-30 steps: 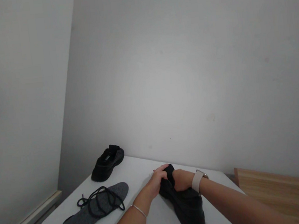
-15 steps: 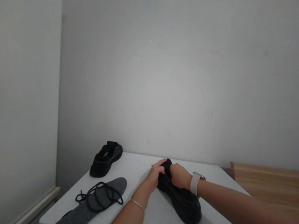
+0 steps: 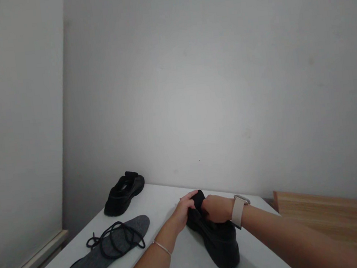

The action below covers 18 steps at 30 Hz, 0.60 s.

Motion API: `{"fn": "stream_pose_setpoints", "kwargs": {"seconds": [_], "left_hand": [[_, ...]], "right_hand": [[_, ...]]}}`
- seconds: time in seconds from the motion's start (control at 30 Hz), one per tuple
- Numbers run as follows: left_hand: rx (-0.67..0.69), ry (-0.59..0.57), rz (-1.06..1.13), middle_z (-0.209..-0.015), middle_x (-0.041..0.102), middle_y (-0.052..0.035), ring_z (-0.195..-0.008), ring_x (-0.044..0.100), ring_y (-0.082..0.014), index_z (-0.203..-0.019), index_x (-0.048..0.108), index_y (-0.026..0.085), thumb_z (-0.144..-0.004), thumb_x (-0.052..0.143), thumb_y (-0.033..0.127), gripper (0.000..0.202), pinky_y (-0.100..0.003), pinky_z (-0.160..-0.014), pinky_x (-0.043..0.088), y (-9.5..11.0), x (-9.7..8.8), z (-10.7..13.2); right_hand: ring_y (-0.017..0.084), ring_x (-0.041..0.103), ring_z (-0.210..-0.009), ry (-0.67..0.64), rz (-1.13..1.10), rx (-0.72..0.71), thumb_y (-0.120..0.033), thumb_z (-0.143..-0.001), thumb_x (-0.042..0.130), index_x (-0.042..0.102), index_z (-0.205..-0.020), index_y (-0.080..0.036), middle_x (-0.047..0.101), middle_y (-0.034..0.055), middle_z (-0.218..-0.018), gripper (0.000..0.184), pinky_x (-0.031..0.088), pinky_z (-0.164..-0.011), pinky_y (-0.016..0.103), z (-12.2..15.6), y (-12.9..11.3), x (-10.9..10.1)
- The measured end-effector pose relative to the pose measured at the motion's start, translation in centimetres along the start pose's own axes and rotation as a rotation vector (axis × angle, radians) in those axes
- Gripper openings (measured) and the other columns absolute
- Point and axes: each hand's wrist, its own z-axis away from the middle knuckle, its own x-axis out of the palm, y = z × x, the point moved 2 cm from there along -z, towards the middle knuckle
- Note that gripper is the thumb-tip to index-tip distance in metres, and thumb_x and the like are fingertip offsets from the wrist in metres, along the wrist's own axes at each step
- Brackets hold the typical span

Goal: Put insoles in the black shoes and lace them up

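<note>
Left hand (image 3: 182, 211) still pinches the tongue (image 3: 199, 198) of the near shoe (image 3: 222, 248); right hand (image 3: 218, 209) has turned, grip unclear, so handling continues.

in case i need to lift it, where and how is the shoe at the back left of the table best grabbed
Probably by the top of its heel, from above on the near side, pinching the rim of the opening. The shoe stands sole down on the table, opening facing up, heel toward the camera, tongue farther off.
</note>
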Motion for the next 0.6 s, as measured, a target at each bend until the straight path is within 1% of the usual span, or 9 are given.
{"fn": "stream_pose_setpoints", "kwargs": {"seconds": [0.07,0.13,0.17,0.2,0.3,0.4,0.5,0.6], "left_hand": [[0.002,0.001,-0.011,-0.105,0.066,-0.0051,-0.095,0.057,-0.0224,-0.119,0.061,0.015,-0.053,0.047,0.012,0.067,-0.032,-0.086,0.041,0.1,0.0,0.1],[-0.003,0.011,-0.016,-0.105,0.066,-0.0052,-0.096,0.057,-0.0228,-0.119,0.061,0.015,-0.053,0.047,0.012,0.067,-0.033,-0.086,0.041,0.1,0.0,0.2],[-0.008,0.017,-0.014,-0.105,0.066,-0.0054,-0.096,0.057,-0.0231,-0.119,0.061,0.015,-0.053,0.047,0.012,0.067,-0.033,-0.086,0.041,0.1,0.0,0.2],[-0.014,0.023,-0.01,-0.104,0.066,-0.0056,-0.096,0.058,-0.0233,-0.119,0.061,0.015,-0.054,0.048,0.012,0.066,-0.033,-0.086,0.041,0.1,0.1,0.2],[-0.023,0.032,0.005,-0.102,0.066,-0.0058,-0.093,0.058,-0.0229,-0.118,0.061,0.015,-0.054,0.048,0.013,0.066,-0.032,-0.083,0.042,0.1,0.1,0.2],[-0.022,0.014,0.014,-0.101,0.066,-0.0056,-0.091,0.059,-0.0219,-0.119,0.06,0.015,-0.055,0.049,0.013,0.065,-0.031,-0.081,0.042,0.1,0.1,0.1],[-0.029,0.01,0.015,-0.101,0.066,-0.0054,-0.089,0.059,-0.0214,-0.119,0.06,0.016,-0.056,0.049,0.014,0.064,-0.031,-0.08,0.042,0.0,0.0,0.0],[-0.026,0.011,0.005,-0.1,0.066,-0.0053,-0.088,0.058,-0.0211,-0.119,0.06,0.016,-0.056,0.05,0.015,0.064,-0.031,-0.08,0.042,-0.1,0.0,0.0]], "right_hand": [[0.024,0.066,-0.083,-0.072,0.061,-0.105,-0.02,-0.071,0.063,0.071,-0.093,-0.012,0.072,0.0138,-0.091,0.024,0.047,-0.065,0.029,0.7,-0.4,-0.7],[0.023,0.066,-0.078,-0.199,0.148,-0.19,-0.015,-0.071,0.062,0.072,-0.09,-0.013,0.072,0.0114,-0.086,0.022,0.047,-0.064,0.028,1.1,-1.0,-1.0],[0.023,0.066,-0.077,-0.252,0.188,-0.202,-0.012,-0.072,0.059,0.073,-0.088,-0.012,0.072,0.0119,-0.084,0.021,0.048,-0.064,0.029,1.2,-1.2,-0.9],[0.024,0.066,-0.077,-0.285,0.216,-0.19,-0.009,-0.073,0.057,0.073,-0.087,-0.011,0.072,0.0132,-0.084,0.021,0.048,-0.065,0.03,1.2,-1.4,-0.8],[0.028,0.066,-0.078,-0.318,0.254,-0.149,-0.006,-0.074,0.054,0.072,-0.09,-0.005,0.071,0.0195,-0.088,0.024,0.048,-0.065,0.033,0.7,-1.7,-0.3],[0.029,0.066,-0.077,-0.372,0.26,-0.153,-0.005,-0.073,0.053,0.072,-0.09,-0.002,0.071,0.0222,-0.088,0.025,0.049,-0.064,0.033,0.1,-1.8,0.5],[0.028,0.066,-0.077,-0.433,0.256,-0.15,-0.001,-0.07,0.051,0.072,-0.082,-0.004,0.071,0.0195,-0.087,0.024,0.049,-0.067,0.033,-0.6,-1.7,1.3],[0.028,0.065,-0.078,-0.501,0.24,-0.132,-0.001,-0.067,0.054,0.07,-0.065,-0.009,0.071,0.0154,-0.08,0.018,0.049,-0.07,0.035,-1.8,-1.5,2.5]]}}
